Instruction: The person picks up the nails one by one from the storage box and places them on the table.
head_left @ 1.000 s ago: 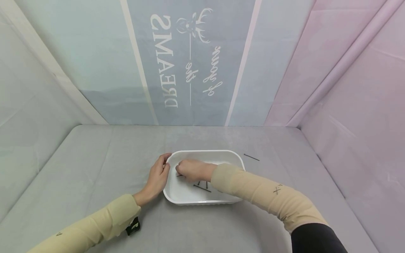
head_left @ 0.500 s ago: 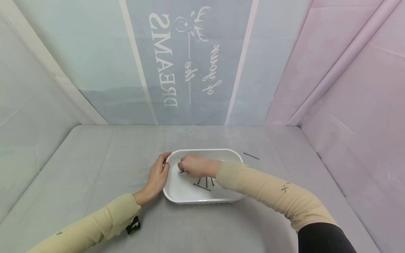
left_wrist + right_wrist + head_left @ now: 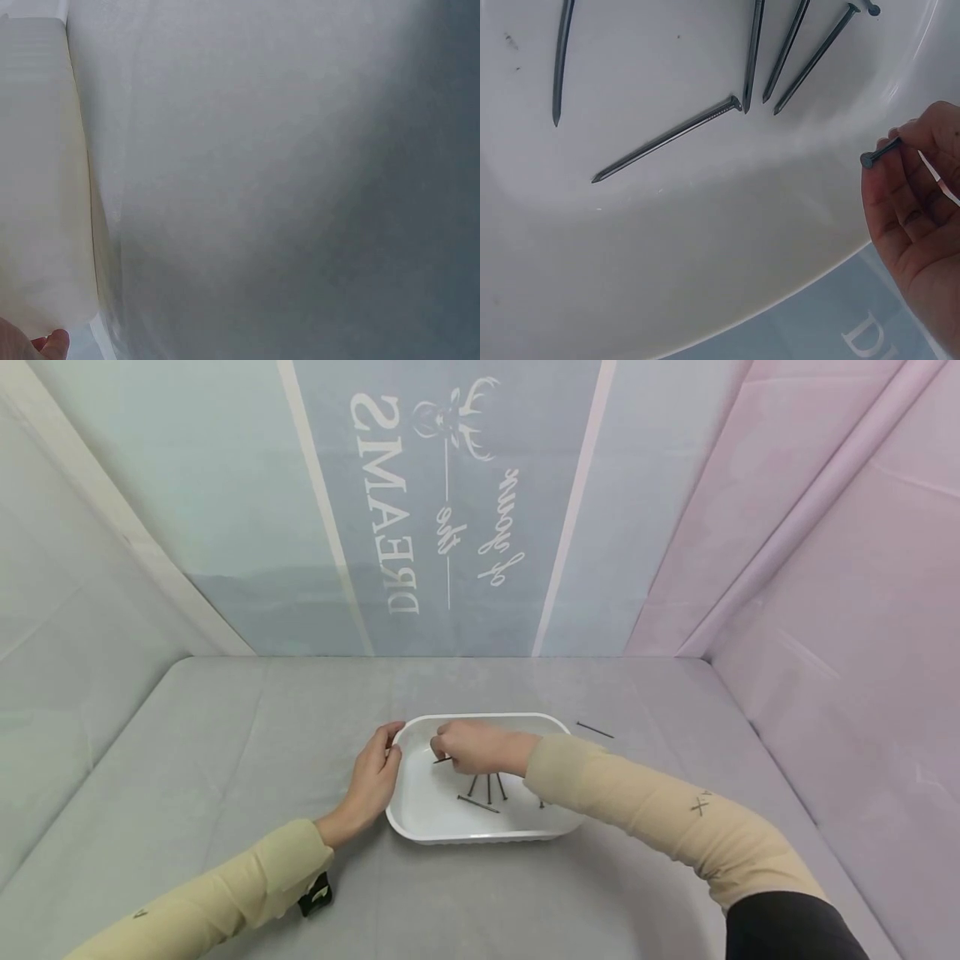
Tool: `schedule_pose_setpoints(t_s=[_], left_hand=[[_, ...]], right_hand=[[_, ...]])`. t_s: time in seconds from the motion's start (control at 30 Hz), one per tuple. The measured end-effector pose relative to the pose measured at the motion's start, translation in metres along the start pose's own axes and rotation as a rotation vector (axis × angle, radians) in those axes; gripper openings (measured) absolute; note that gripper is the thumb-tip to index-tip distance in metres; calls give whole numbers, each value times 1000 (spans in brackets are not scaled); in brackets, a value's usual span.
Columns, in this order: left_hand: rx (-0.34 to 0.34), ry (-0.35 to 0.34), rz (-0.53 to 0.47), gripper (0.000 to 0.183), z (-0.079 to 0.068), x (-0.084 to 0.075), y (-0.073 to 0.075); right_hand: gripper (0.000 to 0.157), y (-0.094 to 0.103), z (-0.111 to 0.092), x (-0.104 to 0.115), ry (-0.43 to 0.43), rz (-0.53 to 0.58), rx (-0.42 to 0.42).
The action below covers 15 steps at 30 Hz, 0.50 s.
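A white plastic tray [image 3: 420, 816] with rounded corners lies lengthwise before me. My right hand [image 3: 472, 746] is over its far left part, pinching a dark steel nail [image 3: 881, 153] between thumb and fingertips, head outward. Inside the tray several more nails [image 3: 478, 804] lie on the floor, a few of them side by side like a fan. My left hand [image 3: 372, 781] rests against the tray's left end, thumb along the rim and fingers at the far corner. In the left wrist view only fingertips [image 3: 56, 345] show, right at the tray's edge.
One loose nail [image 3: 596, 730] lies on the grey cloth-covered table [image 3: 465, 902], beyond the tray's right end. Fabric walls stand on three sides, the back one [image 3: 450, 635] with mirrored lettering. A black strapped piece [image 3: 316, 896] sits under the left sleeve.
The right hand has moved a little right and away within the tray, the nail still pinched. More of the fanned nails and one at the right now show. Left hand stays put.
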<state>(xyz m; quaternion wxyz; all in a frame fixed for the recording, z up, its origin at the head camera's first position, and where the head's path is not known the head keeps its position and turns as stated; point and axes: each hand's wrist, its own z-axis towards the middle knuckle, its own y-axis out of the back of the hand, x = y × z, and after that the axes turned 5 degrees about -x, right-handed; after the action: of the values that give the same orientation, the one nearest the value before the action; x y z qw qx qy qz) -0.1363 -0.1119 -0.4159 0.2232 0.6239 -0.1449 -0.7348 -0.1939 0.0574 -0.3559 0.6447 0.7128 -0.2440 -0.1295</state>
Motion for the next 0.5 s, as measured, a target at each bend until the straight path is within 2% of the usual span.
schedule_pose_setpoints(t_s=[0.5], left_hand=[[5,-1,-3,36,-1,1,0]], right_hand=[[20,9,-16,-11,-21,2,-32]])
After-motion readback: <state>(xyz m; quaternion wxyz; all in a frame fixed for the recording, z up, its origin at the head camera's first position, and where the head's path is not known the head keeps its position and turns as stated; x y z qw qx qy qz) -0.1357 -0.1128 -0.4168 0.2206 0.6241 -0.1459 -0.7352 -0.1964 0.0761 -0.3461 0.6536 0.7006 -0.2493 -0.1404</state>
